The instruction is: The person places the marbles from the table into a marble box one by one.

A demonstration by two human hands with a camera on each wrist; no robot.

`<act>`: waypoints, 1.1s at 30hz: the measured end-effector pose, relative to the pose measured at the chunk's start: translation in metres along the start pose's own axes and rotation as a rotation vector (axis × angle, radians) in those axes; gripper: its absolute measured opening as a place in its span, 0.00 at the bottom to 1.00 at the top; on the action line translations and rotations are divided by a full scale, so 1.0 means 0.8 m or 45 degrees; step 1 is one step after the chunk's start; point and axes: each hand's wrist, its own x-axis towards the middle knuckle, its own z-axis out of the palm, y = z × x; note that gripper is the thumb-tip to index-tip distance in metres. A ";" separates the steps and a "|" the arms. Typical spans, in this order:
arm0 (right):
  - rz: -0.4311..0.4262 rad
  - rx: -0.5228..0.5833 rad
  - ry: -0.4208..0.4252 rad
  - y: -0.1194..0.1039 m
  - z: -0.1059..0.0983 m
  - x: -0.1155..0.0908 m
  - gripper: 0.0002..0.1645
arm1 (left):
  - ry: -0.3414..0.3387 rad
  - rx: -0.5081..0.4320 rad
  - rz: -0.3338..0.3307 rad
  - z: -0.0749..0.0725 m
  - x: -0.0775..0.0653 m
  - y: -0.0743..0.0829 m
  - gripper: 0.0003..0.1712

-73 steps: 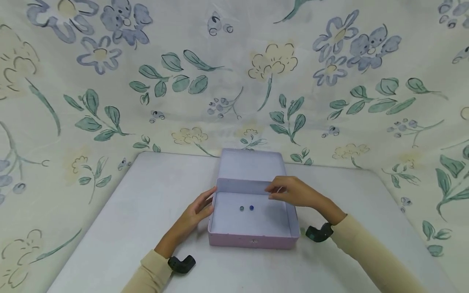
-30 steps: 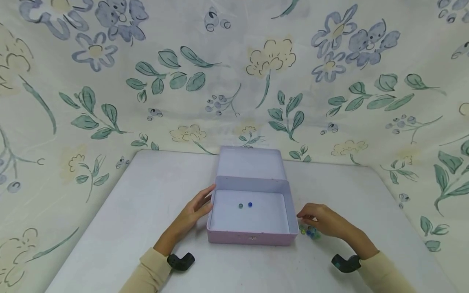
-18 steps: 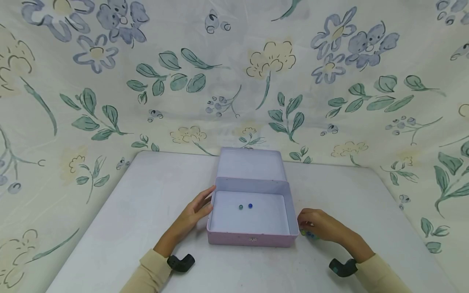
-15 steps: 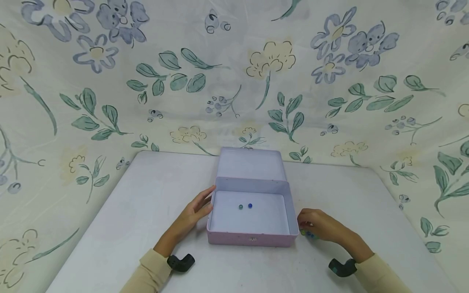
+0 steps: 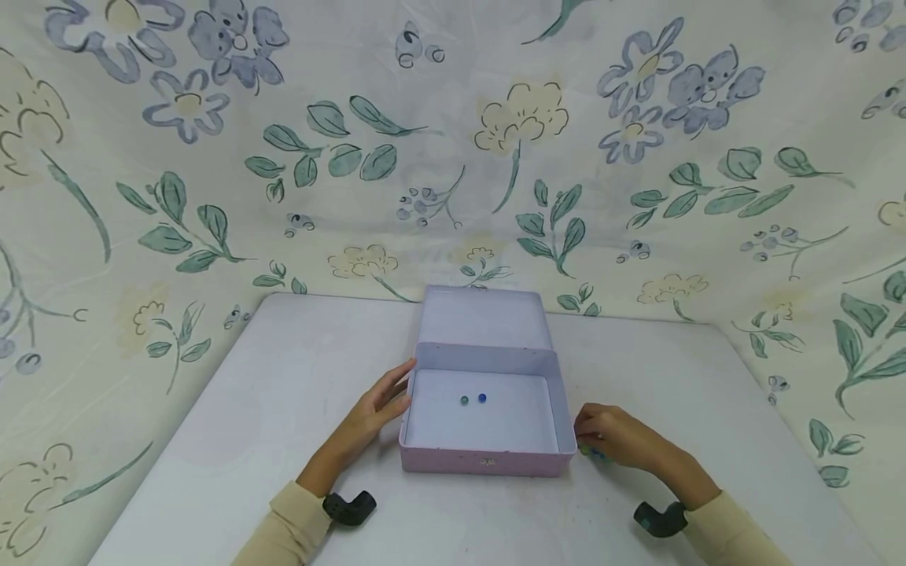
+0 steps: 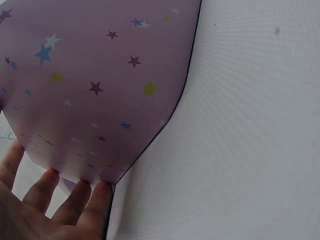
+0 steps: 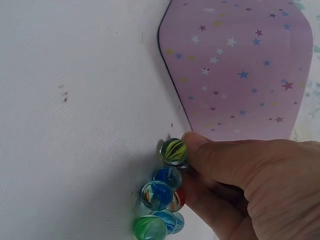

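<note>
A pink-and-lilac hinged box (image 5: 488, 462) printed with stars stands with its lid (image 5: 484, 318) tipped back. On its floor lie a green marble (image 5: 464, 400) and a blue marble (image 5: 483, 398). My left hand (image 5: 364, 413) rests against the box's left wall, fingers extended, with fingertips on the starry side (image 6: 95, 100). Just outside the right wall, my right hand (image 5: 619, 435) is bent down over a cluster of glass marbles (image 7: 157, 195). Its thumb and fingers pinch at a marble by the yellow-streaked marble (image 7: 174, 151); the fingertips are partly hidden.
The white table (image 5: 283, 377) spreads around the box. Behind it hangs a floral cloth (image 5: 453, 189). Black cameras (image 5: 350, 509) sit on both wrists. In the right wrist view, a green marble (image 7: 150, 228) lies at the near end of the cluster.
My right hand has gone from over the box to the marbles outside its right wall, then lowered slightly and closed in on them. The left hand has stayed at the box.
</note>
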 end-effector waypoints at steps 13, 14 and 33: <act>-0.031 -0.009 0.017 0.005 0.002 0.001 0.07 | -0.003 -0.019 -0.013 -0.001 0.000 -0.003 0.33; -0.032 -0.004 0.024 0.005 0.002 0.002 0.07 | -0.002 -0.017 -0.015 0.000 0.000 -0.003 0.33; 0.076 0.221 0.132 0.004 -0.042 0.005 0.09 | 0.003 -0.010 -0.019 0.001 -0.001 -0.002 0.33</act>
